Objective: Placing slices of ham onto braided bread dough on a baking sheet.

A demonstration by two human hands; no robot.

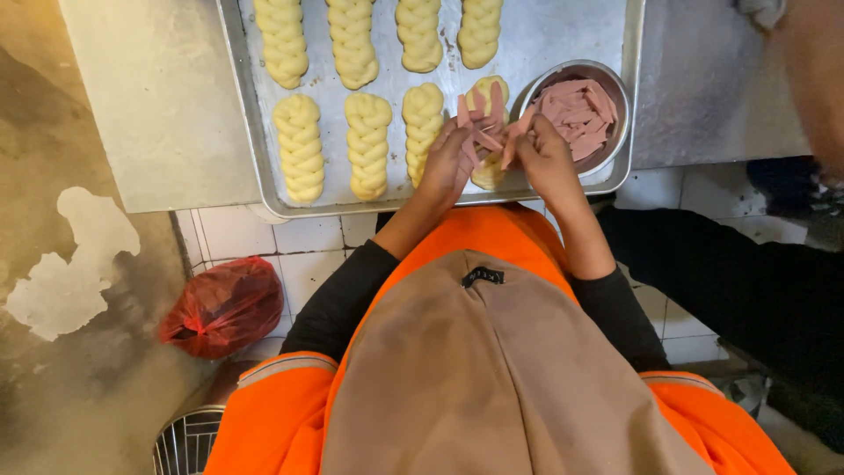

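Pinching pink meat strips (479, 132) over a braided dough piece (488, 171) on the tray (246, 105): left hand (447, 163) and right hand (543, 157), fingertips partly hidden. Metal bowl (615, 88) of strips just beside the right hand. Top dough row cut off.

Both hands, left (447, 163) and right (543, 158), reach forward close together, fingers curled.
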